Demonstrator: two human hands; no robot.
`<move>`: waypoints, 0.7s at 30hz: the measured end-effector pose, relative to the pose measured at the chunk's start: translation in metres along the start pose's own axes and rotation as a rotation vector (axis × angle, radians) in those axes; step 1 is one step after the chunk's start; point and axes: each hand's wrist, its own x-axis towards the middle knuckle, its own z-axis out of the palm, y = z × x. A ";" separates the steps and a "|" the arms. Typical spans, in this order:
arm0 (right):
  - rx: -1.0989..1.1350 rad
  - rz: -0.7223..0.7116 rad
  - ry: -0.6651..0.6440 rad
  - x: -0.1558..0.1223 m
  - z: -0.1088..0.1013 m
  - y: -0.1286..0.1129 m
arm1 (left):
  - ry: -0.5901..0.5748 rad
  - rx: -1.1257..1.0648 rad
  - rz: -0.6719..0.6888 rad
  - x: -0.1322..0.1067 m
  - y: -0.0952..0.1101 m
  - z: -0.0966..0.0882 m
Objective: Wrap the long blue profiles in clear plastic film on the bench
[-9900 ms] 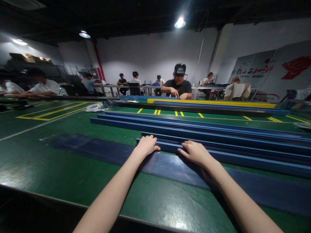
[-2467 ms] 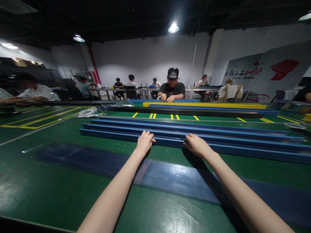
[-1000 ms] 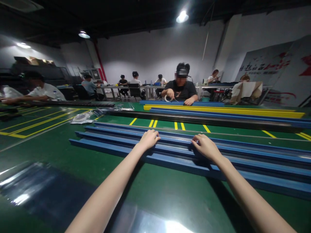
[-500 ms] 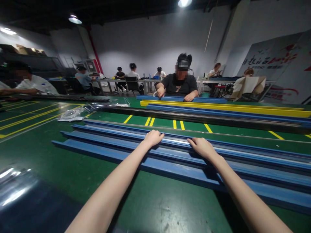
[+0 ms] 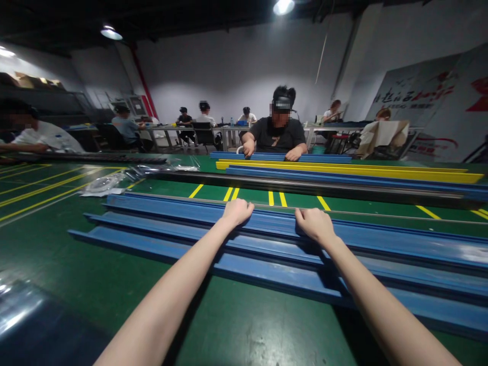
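Note:
Three long blue channel profiles lie side by side across the green table point(image 5: 244, 325). My left hand point(image 5: 237, 211) is closed over the far edge of the farthest blue profile point(image 5: 272, 219). Further right on that same profile, my right hand point(image 5: 315, 223) is closed too, with its fingers curled over the far edge. This profile is tilted, so a broad blue face shows. Beneath my wrists lie the middle blue profile point(image 5: 276, 249) and the nearest blue profile point(image 5: 267, 273), neither of them held. Most of my fingertips are hidden behind the farthest profile.
Beyond are a black profile point(image 5: 290, 185), another blue profile point(image 5: 343, 179) and a yellow profile point(image 5: 362, 169). Clear plastic wrapping point(image 5: 102, 184) lies at left. A person point(image 5: 275, 134) across the table has both hands at a further blue profile point(image 5: 316, 158).
Between my hands the farthest profile has tipped over, and a broad face shows where its open channel was. Both hands have kept hold of it. The view has shifted slightly.

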 end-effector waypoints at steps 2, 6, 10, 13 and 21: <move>-0.017 0.009 0.085 -0.002 -0.006 -0.001 | 0.081 0.020 0.007 -0.001 0.000 -0.007; -0.031 0.001 0.190 -0.007 -0.024 -0.001 | 0.186 0.042 0.024 -0.006 -0.001 -0.030; -0.038 -0.025 0.284 -0.023 -0.037 0.001 | 0.272 0.044 0.070 -0.020 0.000 -0.054; -0.042 -0.016 0.374 -0.040 -0.044 0.000 | 0.341 0.050 0.122 -0.036 0.001 -0.068; -0.061 -0.016 0.468 -0.100 -0.062 -0.006 | 0.437 0.043 0.163 -0.094 0.002 -0.084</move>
